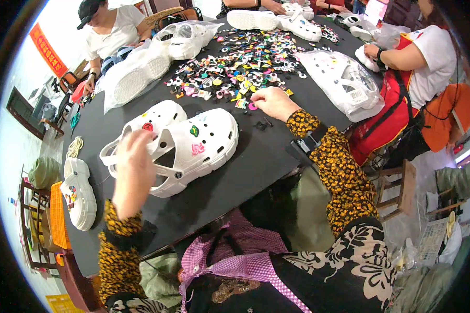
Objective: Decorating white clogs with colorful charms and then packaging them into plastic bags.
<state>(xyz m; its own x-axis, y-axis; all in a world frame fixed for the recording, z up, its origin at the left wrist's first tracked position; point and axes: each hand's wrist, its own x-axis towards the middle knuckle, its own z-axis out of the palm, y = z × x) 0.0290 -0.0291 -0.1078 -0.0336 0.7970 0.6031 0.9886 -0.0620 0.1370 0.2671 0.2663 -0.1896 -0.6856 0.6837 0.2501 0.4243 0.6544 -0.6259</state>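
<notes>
Two white clogs lie side by side on the black table. On the nearer clog (206,148) there are green and pink shoe charms; the farther clog (164,113) is partly behind my left hand. My left hand (134,172) is over the clogs with its fingers curled, slightly blurred, beside a red round charm (148,127). What it grips, if anything, is hidden. My right hand (278,103) reaches to the near edge of a large heap of colourful charms (245,62). Its thumb and finger are pinched at a pink round charm (253,106).
Another white clog with charms (79,195) stands at the table's left edge. Bagged white clogs (141,75) lie at the far left, and another bagged pair (344,86) at the right. Co-workers sit at the far left (112,31) and right (428,62).
</notes>
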